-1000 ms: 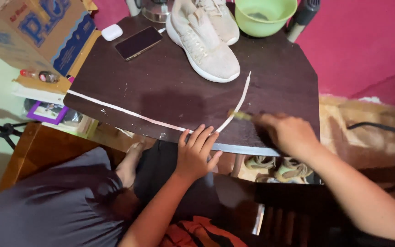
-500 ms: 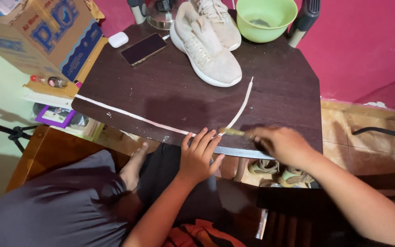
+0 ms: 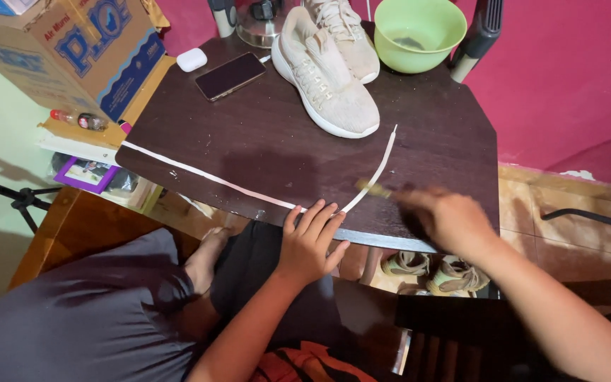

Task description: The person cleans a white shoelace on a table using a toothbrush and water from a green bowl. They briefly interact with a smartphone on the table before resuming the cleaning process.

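The left hand (image 3: 310, 244) lies flat and unclenched, pinning a white strip (image 3: 206, 177) to the bench (image 3: 277, 134); the right hand (image 3: 447, 219) grips a small brush (image 3: 374, 188).

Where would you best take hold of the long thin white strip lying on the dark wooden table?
Probably at the free upper end of the long thin white strip, pinched from above. That end curves up toward the beige knit sneaker with bare dark wooden table around it. The left hand presses the middle at the table's near edge, and the right hand works a small brush there.

Dark table (image 3: 433, 141), sneakers (image 3: 327, 78), phone (image 3: 230, 76), bowl (image 3: 419, 32), strip (image 3: 206, 177)
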